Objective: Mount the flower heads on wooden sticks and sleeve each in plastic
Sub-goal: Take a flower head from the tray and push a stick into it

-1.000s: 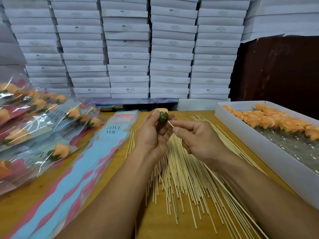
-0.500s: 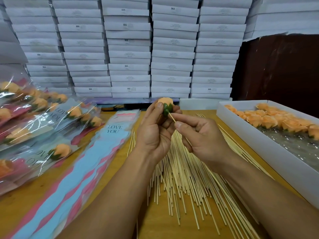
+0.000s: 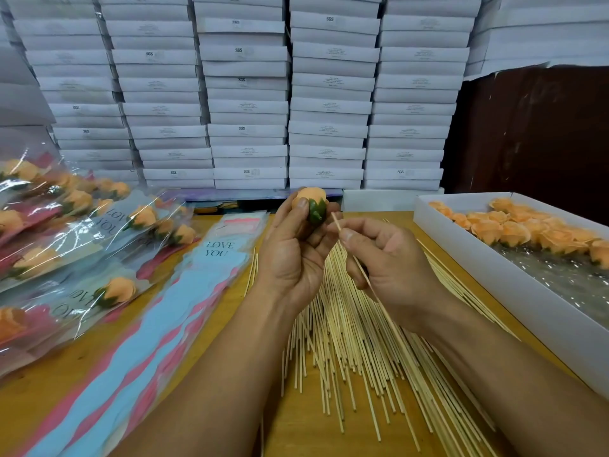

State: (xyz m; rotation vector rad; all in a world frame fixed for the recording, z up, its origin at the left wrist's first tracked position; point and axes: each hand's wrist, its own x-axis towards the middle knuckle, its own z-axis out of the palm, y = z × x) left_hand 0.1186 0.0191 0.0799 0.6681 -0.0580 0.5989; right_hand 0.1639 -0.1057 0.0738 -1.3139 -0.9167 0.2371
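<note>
Nearest the camera, low in the frame, two forearms reach up from the bottom edge over a wooden desk (image 3: 230,311), and beneath them a loose pile of sticks (image 3: 356,351) fans across the centre and lower right. To the lower left lies a stack of flat sleeves (image 3: 138,351), blue and pink, the top one printed LOVE YOU. Just above the middle of the frame the left hand (image 3: 293,255) has its grip closed round a flower head (image 3: 311,201): fingers and thumb curl about the orange bud, whose green base faces right and toward the camera. The right hand (image 3: 392,262) pinches one stick (image 3: 336,222) between thumb and forefinger; its upper tip stands just beside the green base, slightly apart from it, while its long end runs down under the palm toward the lower right. At the left edge, finished flowers (image 3: 82,225) in clear plastic lie heaped in overlapping rows. At the right edge a white box (image 3: 494,278) holds a row of loose flower heads (image 3: 514,225) along its far end, with crinkled clear film over the nearer part. Beyond the desk, across the upper frame, stacked white cartons (image 3: 247,94) form a wall, and a dark brown panel (image 3: 534,133) fills the upper right.
</note>
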